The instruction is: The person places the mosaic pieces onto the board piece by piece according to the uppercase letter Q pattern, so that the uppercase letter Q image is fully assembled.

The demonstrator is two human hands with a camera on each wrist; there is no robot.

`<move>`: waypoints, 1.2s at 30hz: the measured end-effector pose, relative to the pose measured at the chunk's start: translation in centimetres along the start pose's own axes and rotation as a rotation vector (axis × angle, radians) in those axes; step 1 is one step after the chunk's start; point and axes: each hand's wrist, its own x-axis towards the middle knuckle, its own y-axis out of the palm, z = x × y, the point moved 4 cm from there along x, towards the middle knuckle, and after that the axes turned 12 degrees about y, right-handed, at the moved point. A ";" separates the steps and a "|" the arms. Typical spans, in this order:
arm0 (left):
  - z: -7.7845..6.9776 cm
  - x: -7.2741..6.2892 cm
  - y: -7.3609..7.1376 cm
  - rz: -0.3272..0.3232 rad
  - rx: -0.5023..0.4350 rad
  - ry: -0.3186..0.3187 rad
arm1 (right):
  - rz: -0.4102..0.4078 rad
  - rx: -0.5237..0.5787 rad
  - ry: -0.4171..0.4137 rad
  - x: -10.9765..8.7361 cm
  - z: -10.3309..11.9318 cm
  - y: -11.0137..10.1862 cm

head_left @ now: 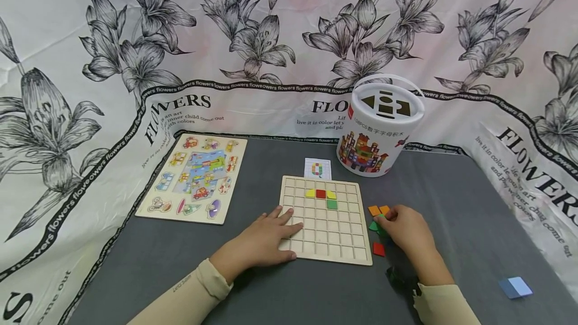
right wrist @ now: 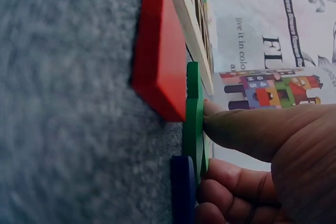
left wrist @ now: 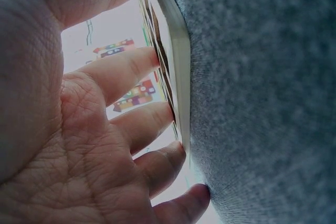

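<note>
My left hand [head_left: 267, 238] lies with spread fingers across the left edge of a wooden grid board [head_left: 321, 237]. In the left wrist view its fingertips [left wrist: 165, 109] touch the board's edge. On the board, a red square [head_left: 320, 194] sits between two yellow pieces [head_left: 310, 193], with a green square [head_left: 331, 204] below the right one. Right of the board, my right hand [head_left: 408, 227] pinches a green block [right wrist: 193, 129] between thumb and fingers, low among loose pieces. Orange blocks [head_left: 374, 210] lie beyond it, and a red block [head_left: 378, 249] lies nearer.
A pattern card [head_left: 317, 168] lies behind the board. A white bucket [head_left: 379, 129] stands at the back right. The picture puzzle board [head_left: 191, 179] lies at the left. A blue block [head_left: 516, 287] is at the far right; dark pieces [head_left: 395, 276] lie by the right wrist.
</note>
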 end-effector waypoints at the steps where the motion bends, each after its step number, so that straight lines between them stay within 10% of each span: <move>1: 0.0 0.0 0.0 0.001 0.002 0.000 | -0.004 0.002 -0.002 0.0 0.0 0.0; 19: 0.0 0.1 -0.1 -0.002 0.013 0.003 | -0.084 0.134 -0.193 -0.7 3.0 -0.3; 26: 0.0 0.2 0.1 0.006 0.014 0.004 | 0.085 0.181 -0.360 -0.6 7.2 2.5; 36: 0.0 0.2 0.0 0.011 0.008 -0.006 | 0.149 0.150 -0.371 -0.1 9.1 3.9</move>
